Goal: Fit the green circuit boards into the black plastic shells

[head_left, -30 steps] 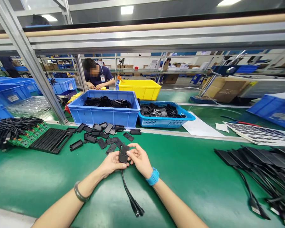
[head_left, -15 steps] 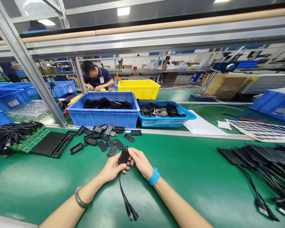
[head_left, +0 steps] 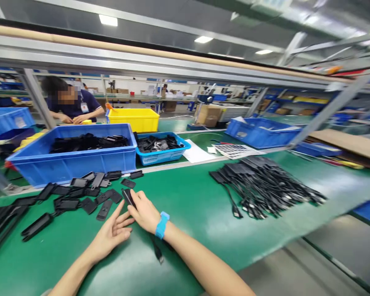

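Housing (head_left: 128, 197), black and cabled, is being pinched in the right hand (head_left: 144, 213) just in front of the blue bin (head_left: 70, 158), its cable (head_left: 156, 251) trailing toward the wearer. Beside it the left hand (head_left: 111, 232) is lying open, holding nothing. Judged best: gripping the edges, leaving the cable slack. Before the bin, loose shells (head_left: 80, 193) are crowding the worktop (head_left: 197, 205); a cabled pile (head_left: 265, 185) is lying well right.

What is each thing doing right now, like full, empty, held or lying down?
Small black plastic case with cable, held in right hand.
Left hand, open, holding nothing.
Big blue plastic crate, partly filled with black parts.
Light-blue plastic basket, holding black parts.
Yellow plastic bin, contents hidden.
Black cabled pieces, heaped on the green mat.
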Demonstrator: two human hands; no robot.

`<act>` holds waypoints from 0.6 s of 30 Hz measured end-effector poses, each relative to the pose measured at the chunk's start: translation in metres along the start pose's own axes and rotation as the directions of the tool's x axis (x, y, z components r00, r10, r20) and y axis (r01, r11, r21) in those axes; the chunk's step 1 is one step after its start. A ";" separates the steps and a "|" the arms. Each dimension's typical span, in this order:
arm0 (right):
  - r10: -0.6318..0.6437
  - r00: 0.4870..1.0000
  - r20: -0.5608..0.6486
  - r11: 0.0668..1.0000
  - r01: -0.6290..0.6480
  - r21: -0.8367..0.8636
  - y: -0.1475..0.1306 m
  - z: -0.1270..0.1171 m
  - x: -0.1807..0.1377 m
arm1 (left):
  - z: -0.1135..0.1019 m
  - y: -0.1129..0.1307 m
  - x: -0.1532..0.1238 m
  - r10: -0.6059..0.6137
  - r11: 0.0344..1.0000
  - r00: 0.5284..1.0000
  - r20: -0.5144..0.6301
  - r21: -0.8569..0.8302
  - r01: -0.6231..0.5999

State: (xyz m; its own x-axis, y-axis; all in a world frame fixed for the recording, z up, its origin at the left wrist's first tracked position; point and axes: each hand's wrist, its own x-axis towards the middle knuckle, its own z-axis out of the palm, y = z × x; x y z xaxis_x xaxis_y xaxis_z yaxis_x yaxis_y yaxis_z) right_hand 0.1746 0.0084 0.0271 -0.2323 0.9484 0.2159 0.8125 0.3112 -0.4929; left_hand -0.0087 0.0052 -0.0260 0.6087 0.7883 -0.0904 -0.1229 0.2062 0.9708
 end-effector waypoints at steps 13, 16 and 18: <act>0.596 0.660 -0.458 0.560 -0.750 -0.352 0.245 -0.248 -0.059 | -0.005 -0.017 0.004 0.022 0.836 1.000 0.015 0.548 -0.026; 0.632 0.556 -0.540 0.433 -0.831 -0.349 0.290 -0.265 -0.081 | -0.002 -0.018 0.007 0.022 0.818 1.000 -0.019 0.575 -0.007; 0.653 0.504 -0.565 0.377 -0.864 -0.334 0.311 -0.265 -0.091 | 0.002 -0.017 0.008 0.020 0.806 0.999 -0.033 0.592 0.003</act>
State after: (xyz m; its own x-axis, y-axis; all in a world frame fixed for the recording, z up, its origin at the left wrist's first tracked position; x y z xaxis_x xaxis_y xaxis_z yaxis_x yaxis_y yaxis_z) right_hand 0.5900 0.0027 0.0771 0.7159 0.6468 0.2629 0.6857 -0.7222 -0.0904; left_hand -0.0007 0.0070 -0.0428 0.5796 0.8111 -0.0780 0.3668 -0.1743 0.9138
